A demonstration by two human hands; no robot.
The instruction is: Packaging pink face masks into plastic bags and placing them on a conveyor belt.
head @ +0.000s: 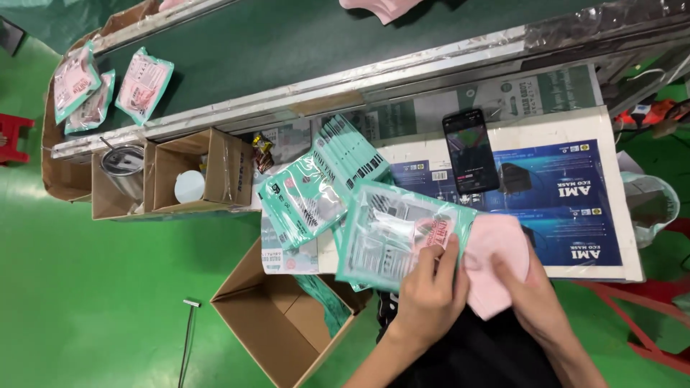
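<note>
Seen from the head camera, the left hand [430, 291] pinches the open edge of a teal-bordered clear pouch [392, 233], fingers close together, while the right hand [528, 287] lies with fingers curled over a folded pink mask [494, 248] at the pouch's mouth. Just left of that pouch fans a stack of like pouches [320, 187], too overlapped to count; one black phone [471, 151] lies above it, one open carton [277, 320] below-left, and three filled packs [108, 86] far upper left.
</note>
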